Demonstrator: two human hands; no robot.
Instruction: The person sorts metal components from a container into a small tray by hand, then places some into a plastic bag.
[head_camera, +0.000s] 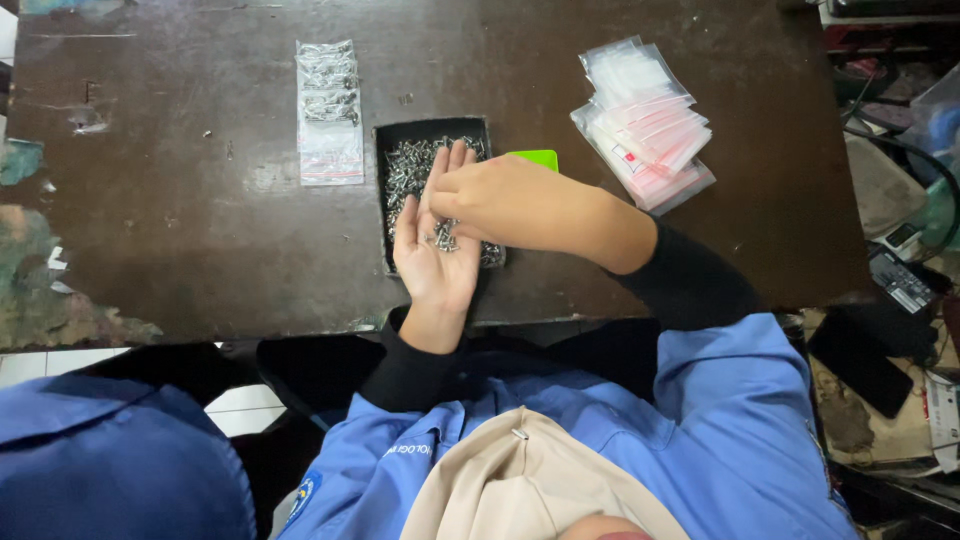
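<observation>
My left hand (432, 262) lies palm up over the near end of a black tray (383, 190) filled with several small metal screws (408, 168). A few screws rest on that open palm. My right hand (500, 200) reaches across from the right, its fingertips pinched on the screws in the left palm. A green object (535, 157) shows just behind the right hand, mostly hidden.
A filled clear zip bag of screws (330, 110) lies left of the tray. A stack of empty clear zip bags (645, 120) sits at the right. The dark brown table (180, 200) ends near my body. Cluttered items and cables (900, 270) crowd the floor at right.
</observation>
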